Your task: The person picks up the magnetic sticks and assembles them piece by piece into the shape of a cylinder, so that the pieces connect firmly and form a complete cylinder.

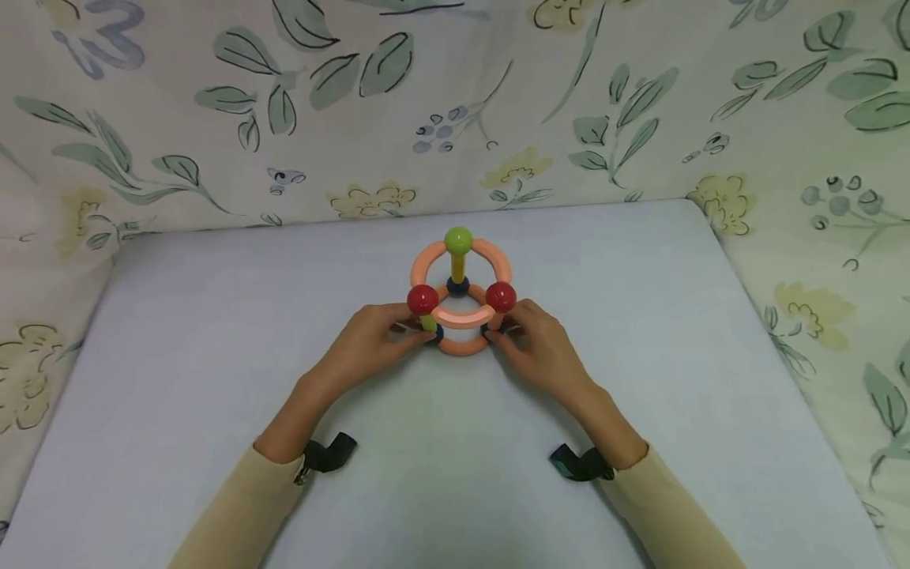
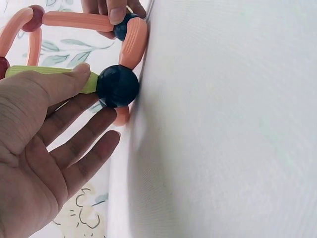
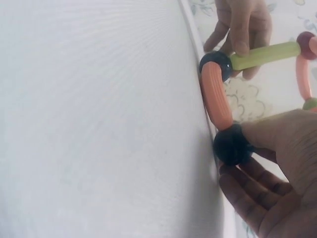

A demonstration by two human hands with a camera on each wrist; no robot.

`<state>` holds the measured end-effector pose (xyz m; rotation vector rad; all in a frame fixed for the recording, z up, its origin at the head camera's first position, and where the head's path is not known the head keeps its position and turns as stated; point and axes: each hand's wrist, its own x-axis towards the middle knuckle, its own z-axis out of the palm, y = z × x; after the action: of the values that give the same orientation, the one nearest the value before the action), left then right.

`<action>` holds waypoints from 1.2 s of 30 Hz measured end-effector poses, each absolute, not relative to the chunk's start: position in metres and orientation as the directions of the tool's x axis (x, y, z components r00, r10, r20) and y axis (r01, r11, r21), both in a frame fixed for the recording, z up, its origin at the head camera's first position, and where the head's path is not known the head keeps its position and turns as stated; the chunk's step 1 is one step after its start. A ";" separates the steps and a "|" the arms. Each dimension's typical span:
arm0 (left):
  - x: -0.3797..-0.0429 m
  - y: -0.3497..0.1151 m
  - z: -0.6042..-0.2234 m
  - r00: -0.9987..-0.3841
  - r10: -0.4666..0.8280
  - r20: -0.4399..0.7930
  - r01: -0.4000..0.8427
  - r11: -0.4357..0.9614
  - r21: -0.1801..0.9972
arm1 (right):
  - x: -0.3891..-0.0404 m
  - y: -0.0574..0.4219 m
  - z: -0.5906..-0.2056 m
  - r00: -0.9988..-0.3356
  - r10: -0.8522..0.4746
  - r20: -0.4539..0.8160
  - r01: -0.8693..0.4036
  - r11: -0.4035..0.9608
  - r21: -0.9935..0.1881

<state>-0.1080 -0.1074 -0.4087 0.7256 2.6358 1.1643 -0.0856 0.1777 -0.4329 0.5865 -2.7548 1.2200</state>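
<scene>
A ball-and-stick toy structure point(image 1: 462, 318) stands on the white table. Curved orange sticks join navy balls in its lower ring and two red balls and a green ball point(image 1: 458, 240) in its upper ring. Upright sticks link the rings: a yellow one point(image 1: 458, 269) at the back, a lime-green one point(image 2: 52, 73) front left, an orange one point(image 2: 79, 21) front right. My left hand point(image 1: 370, 340) pinches the lime-green stick just above its navy ball point(image 2: 118, 86). At the front right, my right hand point(image 1: 536, 344) grips around the other navy ball point(image 3: 233, 145), its fingertips partly hidden.
The white table point(image 1: 213, 332) spreads out on both sides and in front of the structure. Behind it hangs a floral cloth point(image 1: 441, 103), which continues down the left and right sides. A black strap point(image 1: 330, 453) sits at each wrist, by the beige sleeves.
</scene>
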 end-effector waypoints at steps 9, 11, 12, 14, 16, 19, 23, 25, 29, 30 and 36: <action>-0.107 -0.125 -0.403 -0.905 0.426 0.013 0.320 0.659 0.681 | -0.099 0.156 -0.437 -0.912 -0.345 0.221 -0.392 0.579 -0.715; -0.106 -0.130 -0.404 -0.913 0.407 0.000 0.299 0.670 0.680 | -0.099 0.150 -0.437 -0.911 -0.356 0.210 -0.390 0.574 -0.720; -0.105 -0.132 -0.405 -0.916 0.402 -0.002 0.293 0.671 0.681 | -0.100 0.148 -0.438 -0.909 -0.359 0.210 -0.392 0.571 -0.721; -0.103 -0.134 -0.407 -0.918 0.397 0.002 0.291 0.668 0.685 | -0.100 0.145 -0.439 -0.909 -0.359 0.212 -0.394 0.571 -0.720; -0.102 -0.135 -0.409 -0.919 0.393 0.020 0.299 0.664 0.686 | -0.100 0.143 -0.439 -0.910 -0.351 0.220 -0.395 0.571 -0.720; -0.102 -0.133 -0.411 -0.917 0.397 0.045 0.316 0.652 0.689 | -0.100 0.144 -0.438 -0.916 -0.329 0.229 -0.388 0.579 -0.717; -0.103 -0.131 -0.411 -0.913 0.404 0.060 0.328 0.639 0.696 | -0.099 0.146 -0.435 -0.926 -0.309 0.217 -0.363 0.572 -0.735; -0.104 -0.130 -0.411 -0.913 0.402 0.063 0.329 0.637 0.697 | -0.099 0.146 -0.434 -0.929 -0.307 0.206 -0.353 0.571 -0.741; -0.104 -0.131 -0.412 -0.913 0.402 0.063 0.326 0.632 0.703 | -0.099 0.147 -0.433 -0.929 -0.311 0.200 -0.352 0.578 -0.737; -0.104 -0.131 -0.412 -0.913 0.403 0.062 0.326 0.631 0.704 | -0.099 0.147 -0.433 -0.929 -0.312 0.200 -0.352 0.578 -0.736; -0.104 -0.130 -0.415 -0.909 0.412 0.070 0.336 0.621 0.708 | -0.098 0.150 -0.433 -0.928 -0.318 0.194 -0.352 0.575 -0.738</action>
<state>-0.1035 -0.1296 -0.4146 0.6336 2.7389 1.1642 -0.0983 0.1500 -0.4325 0.5855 -2.7525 1.3038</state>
